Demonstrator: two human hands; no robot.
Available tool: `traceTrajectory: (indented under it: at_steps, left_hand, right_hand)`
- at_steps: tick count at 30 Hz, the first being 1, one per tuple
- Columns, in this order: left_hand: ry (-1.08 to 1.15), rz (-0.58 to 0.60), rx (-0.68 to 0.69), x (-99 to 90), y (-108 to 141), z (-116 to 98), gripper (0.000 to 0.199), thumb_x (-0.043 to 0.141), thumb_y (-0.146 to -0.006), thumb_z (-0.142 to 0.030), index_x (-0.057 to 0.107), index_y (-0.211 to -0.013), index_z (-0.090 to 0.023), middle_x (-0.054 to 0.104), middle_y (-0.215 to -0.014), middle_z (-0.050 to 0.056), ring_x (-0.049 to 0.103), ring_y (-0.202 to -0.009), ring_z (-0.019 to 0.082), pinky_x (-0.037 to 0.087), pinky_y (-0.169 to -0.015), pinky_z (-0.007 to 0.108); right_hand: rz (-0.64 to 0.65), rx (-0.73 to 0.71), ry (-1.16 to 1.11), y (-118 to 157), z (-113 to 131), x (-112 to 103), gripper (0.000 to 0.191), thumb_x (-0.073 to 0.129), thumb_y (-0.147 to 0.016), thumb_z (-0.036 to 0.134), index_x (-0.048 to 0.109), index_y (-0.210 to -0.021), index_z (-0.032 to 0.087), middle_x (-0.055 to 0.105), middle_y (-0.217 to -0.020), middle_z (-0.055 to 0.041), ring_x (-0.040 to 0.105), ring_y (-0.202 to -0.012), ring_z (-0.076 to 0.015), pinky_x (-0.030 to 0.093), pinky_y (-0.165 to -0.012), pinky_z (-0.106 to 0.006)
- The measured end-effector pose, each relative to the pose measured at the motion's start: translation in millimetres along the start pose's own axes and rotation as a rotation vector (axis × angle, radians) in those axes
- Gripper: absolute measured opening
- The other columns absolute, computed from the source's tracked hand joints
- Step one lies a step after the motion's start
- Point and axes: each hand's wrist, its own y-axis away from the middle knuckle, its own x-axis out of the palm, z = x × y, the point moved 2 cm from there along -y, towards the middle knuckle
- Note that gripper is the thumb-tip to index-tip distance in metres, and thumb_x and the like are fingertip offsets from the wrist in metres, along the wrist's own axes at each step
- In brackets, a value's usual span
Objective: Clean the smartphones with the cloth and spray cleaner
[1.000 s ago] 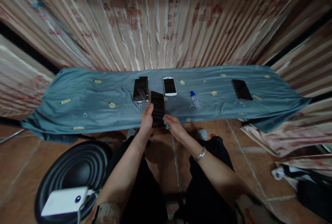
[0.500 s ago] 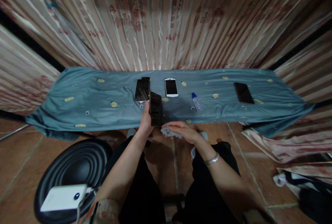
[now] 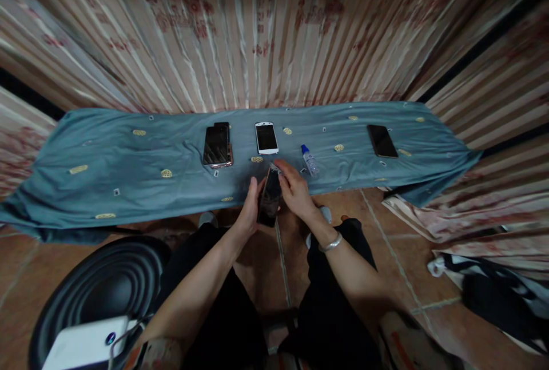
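My left hand [image 3: 249,210] grips a dark phone [image 3: 270,198] by its left side, upright over the front edge of the cloth-covered table. My right hand [image 3: 295,191] is at the phone's upper right corner, its fingers closed on a grey cloth [image 3: 275,167], mostly hidden beneath them. Behind them lies a white phone [image 3: 266,138] with a dark screen. Stacked dark phones [image 3: 217,146] rest to its left. A clear bottle with a blue cap [image 3: 309,160] lies to the right. Farther right is another dark phone [image 3: 382,141].
A blue-green cloth [image 3: 141,170] covers the long table. Patterned curtains [image 3: 257,32] hang behind it. At lower left, a white power bank [image 3: 86,344] with a cable sits on a round black ridged object [image 3: 111,290]. My legs are below the table edge.
My right hand has moved up with the grey cloth onto the phone's top. The held phone has come down, away from the stacked phones. The view has shifted, moving the table items leftward.
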Motion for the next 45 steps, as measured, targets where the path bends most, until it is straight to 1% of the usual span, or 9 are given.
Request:
traceTrajectory:
  at_steps: [3,8,11,16,23,28,32,37,45]
  left_hand:
    - [-0.001,0.006,0.011,2.0,0,3,0.060,0.038,-0.096,-0.061,0.064,-0.132,-0.021,0.071,-0.124,0.010,0.068,-0.112,0.027,0.057,-0.092,0.039]
    - [0.012,-0.004,-0.016,2.1,2,0,0.062,0.035,-0.096,-0.062,0.063,-0.133,-0.021,0.073,-0.121,0.010,0.066,-0.115,0.028,0.055,-0.097,0.043]
    - [0.049,-0.036,-0.030,1.1,2,-4,0.064,0.032,-0.097,-0.062,0.063,-0.134,-0.019,0.074,-0.118,0.010,0.066,-0.116,0.028,0.053,-0.099,0.042]
    - [0.121,-0.056,-0.019,-1.6,0,-8,0.068,0.032,-0.096,-0.065,0.063,-0.132,-0.017,0.076,-0.110,0.010,0.070,-0.108,0.027,0.055,-0.095,0.038]
    - [0.169,-0.138,-0.010,-9.2,-4,-13,0.070,0.033,-0.095,-0.066,0.064,-0.129,-0.013,0.077,-0.101,0.011,0.073,-0.098,0.023,0.057,-0.090,0.034]
    - [0.171,-0.128,0.067,-12.2,-6,-21,0.067,0.030,-0.098,-0.062,0.064,-0.129,-0.014,0.077,-0.101,0.010,0.072,-0.098,0.021,0.056,-0.089,0.032]
    - [0.179,-0.143,0.069,-12.5,-7,-26,0.067,0.028,-0.098,-0.062,0.062,-0.132,-0.016,0.077,-0.101,0.009,0.072,-0.099,0.024,0.057,-0.090,0.036]
    - [0.170,-0.098,0.134,-10.4,-8,-30,0.064,0.036,-0.096,-0.062,0.065,-0.129,-0.015,0.076,-0.108,0.010,0.071,-0.101,0.026,0.057,-0.090,0.037]
    - [0.239,-0.088,0.057,-7.5,-7,-32,0.057,0.034,-0.099,-0.054,0.067,-0.122,-0.013,0.077,-0.102,0.011,0.073,-0.092,0.023,0.057,-0.084,0.034]
  right_hand:
    - [0.095,-0.137,0.148,5,2,3,0.049,0.036,-0.097,0.016,0.052,-0.143,0.023,0.052,-0.149,-0.0089,0.039,-0.144,-0.0223,0.031,-0.122,-0.050]
    - [0.146,-0.210,0.260,12,6,8,0.057,0.033,-0.094,0.008,0.049,-0.147,0.021,0.052,-0.148,-0.0094,0.035,-0.147,-0.0218,0.035,-0.121,-0.050]
    - [0.183,-0.237,0.264,18,13,12,0.056,0.033,-0.095,0.008,0.048,-0.147,0.018,0.052,-0.148,-0.0115,0.034,-0.148,-0.0233,0.036,-0.121,-0.050]
    - [0.249,-0.268,0.221,28,26,19,0.059,0.033,-0.094,0.007,0.044,-0.150,0.021,0.051,-0.149,-0.0102,0.033,-0.148,-0.0234,0.036,-0.121,-0.051]
    - [0.277,-0.318,0.200,39,36,25,0.057,0.035,-0.094,0.006,0.046,-0.148,0.022,0.053,-0.147,-0.0103,0.036,-0.147,-0.0236,0.039,-0.119,-0.051]
    - [0.286,-0.356,0.146,46,46,26,0.053,0.034,-0.095,0.007,0.050,-0.144,0.020,0.055,-0.145,-0.0125,0.036,-0.147,-0.0229,0.039,-0.120,-0.050]
    - [0.313,-0.328,0.088,50,52,25,0.052,0.035,-0.095,0.007,0.053,-0.142,0.024,0.052,-0.149,-0.0101,0.036,-0.147,-0.0227,0.039,-0.119,-0.051]
    - [0.278,-0.324,0.047,53,54,22,0.053,0.038,-0.093,0.004,0.060,-0.134,0.028,0.046,-0.154,-0.0066,0.033,-0.148,-0.0223,0.039,-0.118,-0.052]
    - [0.284,-0.347,0.077,51,47,18,0.046,0.041,-0.088,0.000,0.069,-0.116,0.024,0.040,-0.158,-0.0055,0.027,-0.151,-0.0232,0.035,-0.120,-0.054]
